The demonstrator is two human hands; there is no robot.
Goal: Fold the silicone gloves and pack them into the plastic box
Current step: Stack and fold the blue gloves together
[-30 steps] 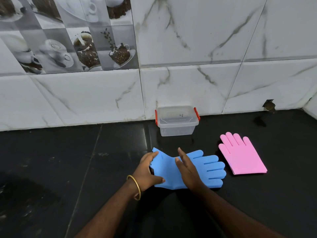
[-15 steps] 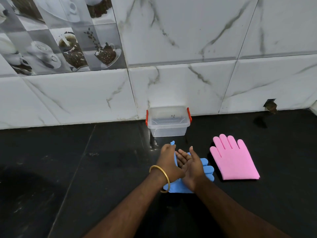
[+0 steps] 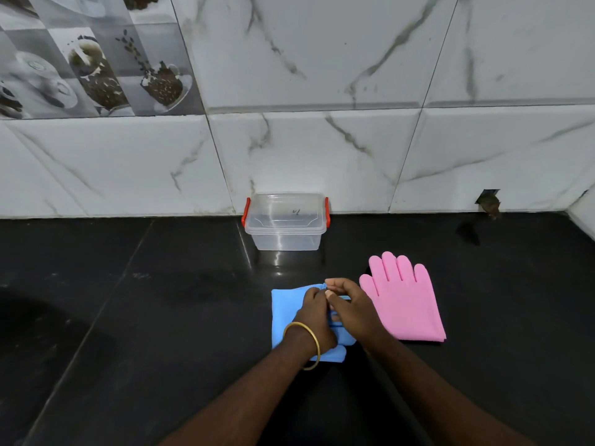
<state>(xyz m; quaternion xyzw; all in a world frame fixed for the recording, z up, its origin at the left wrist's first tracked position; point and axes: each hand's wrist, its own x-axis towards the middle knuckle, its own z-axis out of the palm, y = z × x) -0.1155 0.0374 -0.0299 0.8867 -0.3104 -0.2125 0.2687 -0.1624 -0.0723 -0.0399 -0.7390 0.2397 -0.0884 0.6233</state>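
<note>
A blue silicone glove (image 3: 285, 312) lies folded over on the black counter, its fingers hidden under my hands. My left hand (image 3: 314, 317), with a gold bangle at the wrist, presses and pinches the folded glove. My right hand (image 3: 351, 309) grips the same fold from the right, thumb and fingers closed on the blue edge. A pink silicone glove (image 3: 405, 300) lies flat just to the right, fingers pointing at the wall. The clear plastic box (image 3: 286, 220) with red latches stands behind, lid on, against the wall.
Black stone counter (image 3: 145, 317) runs left and right. A marble-tiled wall (image 3: 322, 140) rises right behind the box. A small hole (image 3: 489, 202) in the wall sits at the far right, with a side wall at the right edge.
The blue glove went from lying spread out to folded over on itself. Both my hands came together on top of it and now grip the fold.
</note>
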